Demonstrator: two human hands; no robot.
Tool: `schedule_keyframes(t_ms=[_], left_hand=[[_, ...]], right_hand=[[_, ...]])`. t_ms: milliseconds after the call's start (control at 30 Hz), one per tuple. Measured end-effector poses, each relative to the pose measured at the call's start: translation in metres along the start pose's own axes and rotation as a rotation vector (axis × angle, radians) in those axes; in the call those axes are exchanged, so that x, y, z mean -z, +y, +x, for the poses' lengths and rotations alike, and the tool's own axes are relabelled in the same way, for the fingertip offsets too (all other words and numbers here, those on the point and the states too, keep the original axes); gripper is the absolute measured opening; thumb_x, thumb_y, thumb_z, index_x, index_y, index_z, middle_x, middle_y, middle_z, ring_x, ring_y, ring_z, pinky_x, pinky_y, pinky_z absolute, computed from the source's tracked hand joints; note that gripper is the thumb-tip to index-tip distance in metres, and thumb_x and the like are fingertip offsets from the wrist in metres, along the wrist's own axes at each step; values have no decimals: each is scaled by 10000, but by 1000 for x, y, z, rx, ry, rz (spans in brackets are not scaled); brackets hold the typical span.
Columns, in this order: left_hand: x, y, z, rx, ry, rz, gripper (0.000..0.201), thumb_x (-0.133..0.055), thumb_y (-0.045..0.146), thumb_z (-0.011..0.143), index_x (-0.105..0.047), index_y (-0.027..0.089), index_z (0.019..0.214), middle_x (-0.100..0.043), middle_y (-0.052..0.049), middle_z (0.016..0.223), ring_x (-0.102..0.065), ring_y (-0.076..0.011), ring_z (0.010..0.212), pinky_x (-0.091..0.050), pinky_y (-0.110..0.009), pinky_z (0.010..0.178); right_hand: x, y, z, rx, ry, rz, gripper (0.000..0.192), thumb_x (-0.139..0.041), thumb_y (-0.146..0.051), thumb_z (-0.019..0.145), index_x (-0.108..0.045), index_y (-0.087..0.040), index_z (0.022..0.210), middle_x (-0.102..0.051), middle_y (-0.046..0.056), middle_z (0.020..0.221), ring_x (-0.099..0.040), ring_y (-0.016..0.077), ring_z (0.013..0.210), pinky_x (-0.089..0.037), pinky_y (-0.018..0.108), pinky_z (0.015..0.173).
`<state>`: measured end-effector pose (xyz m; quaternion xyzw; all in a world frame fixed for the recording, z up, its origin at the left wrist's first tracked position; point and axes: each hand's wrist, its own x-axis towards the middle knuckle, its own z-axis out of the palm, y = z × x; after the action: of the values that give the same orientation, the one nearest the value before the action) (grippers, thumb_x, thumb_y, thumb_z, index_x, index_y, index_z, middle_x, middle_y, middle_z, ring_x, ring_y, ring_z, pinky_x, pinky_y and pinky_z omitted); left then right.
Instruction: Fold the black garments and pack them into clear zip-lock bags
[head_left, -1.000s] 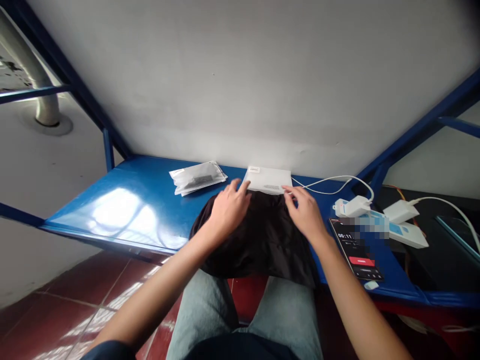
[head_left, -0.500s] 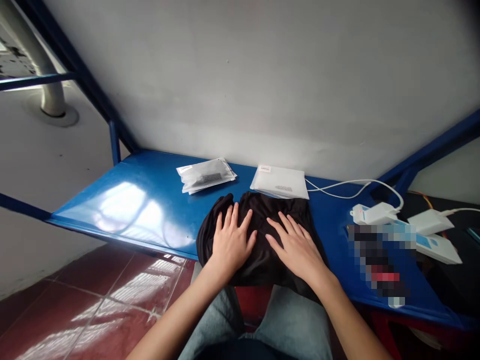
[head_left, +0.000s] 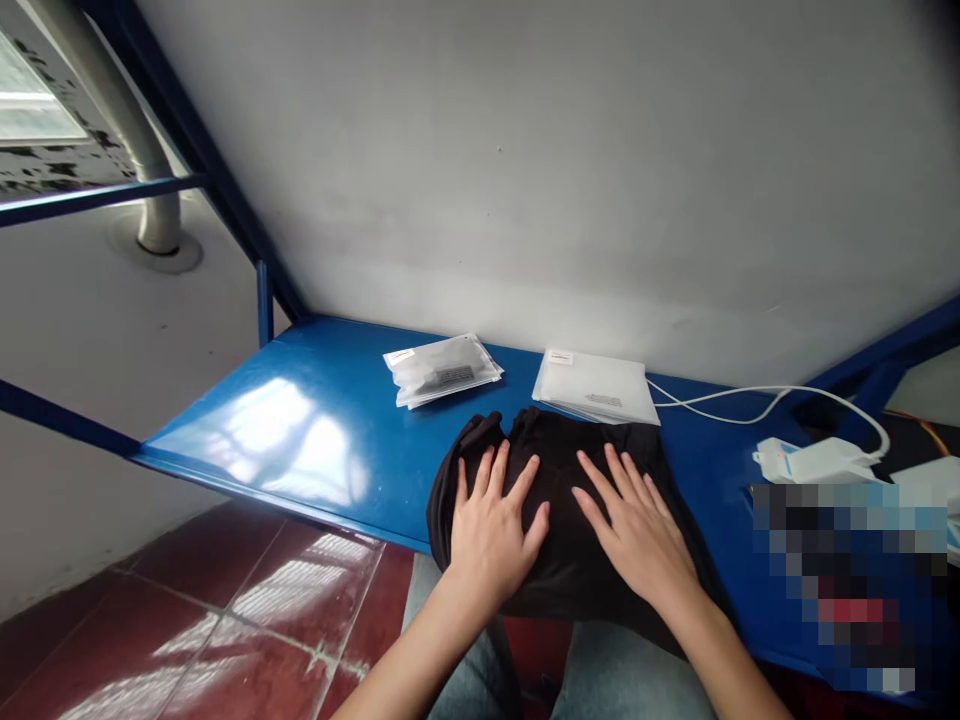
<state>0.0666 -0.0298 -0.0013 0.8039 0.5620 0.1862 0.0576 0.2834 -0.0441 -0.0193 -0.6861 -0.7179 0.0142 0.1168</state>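
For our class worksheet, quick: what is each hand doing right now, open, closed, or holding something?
Left hand: open, flat on the black garment, holding nothing.
Right hand: open, flat on the same garment, holding nothing.

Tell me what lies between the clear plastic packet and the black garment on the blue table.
Nothing: in the head view only bare blue table separates the clear plastic packet from the black garment.

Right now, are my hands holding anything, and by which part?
Nothing is gripped: left hand and right hand lie flat, fingers spread, on the black garment.
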Motion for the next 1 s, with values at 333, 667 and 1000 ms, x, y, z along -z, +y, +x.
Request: schedule_keyframes(t_ms=[333, 667, 1000], left_hand=[[7, 10, 4, 31, -5, 51, 568, -502, 556, 995, -505, 319, 1512, -409, -137, 1634, -374, -381, 1505, -142, -778, 1202], [-15, 9, 40, -42, -11, 35, 566, -401, 531, 1044, -471, 265, 1539, -356, -71, 1671, -335, -328, 1538, -366, -588, 1204], [-12, 4, 40, -24, -75, 52, 576, -414, 512, 1045, -433, 275, 1570, -308, -54, 1689, -317, -311, 1549, -315, -562, 1234]], right_hand=[[-3, 9, 1, 30, 15, -105, 624, -310, -595, 1058, -350, -319, 1616, -263, 112, 1706, -254, 351, 1561, -346, 577, 1214], [-6, -1, -6, 20, 43, -47, 642, -365, -618, 1039, -336, -343, 1618, -229, 103, 1714, -245, 350, 1563, -353, 607, 1204], [9, -5, -4, -25, -7, -23, 611, -380, -566, 1058, -340, -328, 1620, -219, 62, 1718, -229, 307, 1576, -291, 521, 1258]])
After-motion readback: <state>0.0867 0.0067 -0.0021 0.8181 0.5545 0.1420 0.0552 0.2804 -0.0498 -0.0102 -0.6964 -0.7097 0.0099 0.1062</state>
